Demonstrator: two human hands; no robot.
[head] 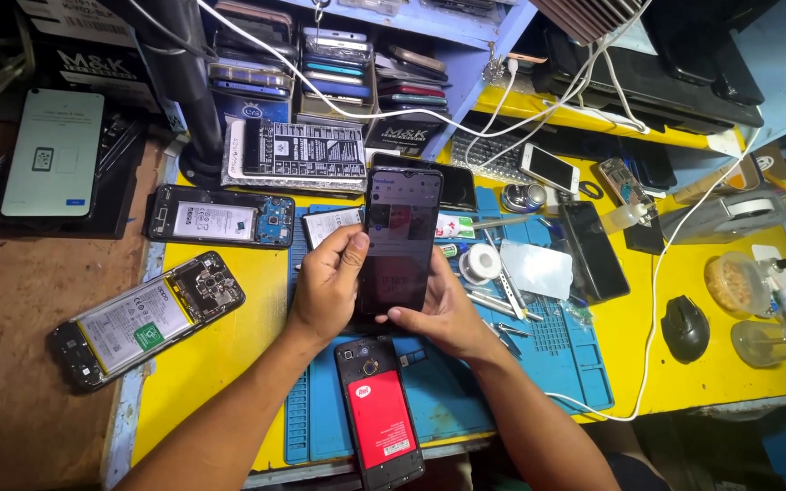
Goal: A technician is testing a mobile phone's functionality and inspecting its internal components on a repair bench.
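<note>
Black glass smartphone (399, 238) with its screen lit sits upright in both your hands: left hand (325, 286) grips its edge, right hand (443, 314) cradles it from beneath. It looks assembled and powered. Just below your wrists lies a red-backed phone (379, 418); left of them, two opened phones show white battery labels (134, 323).

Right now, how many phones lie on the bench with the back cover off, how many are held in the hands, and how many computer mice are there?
Opened phones, back off: 2
Phone held in the hands: 1
Computer mouse: 1
Total: 4
</note>
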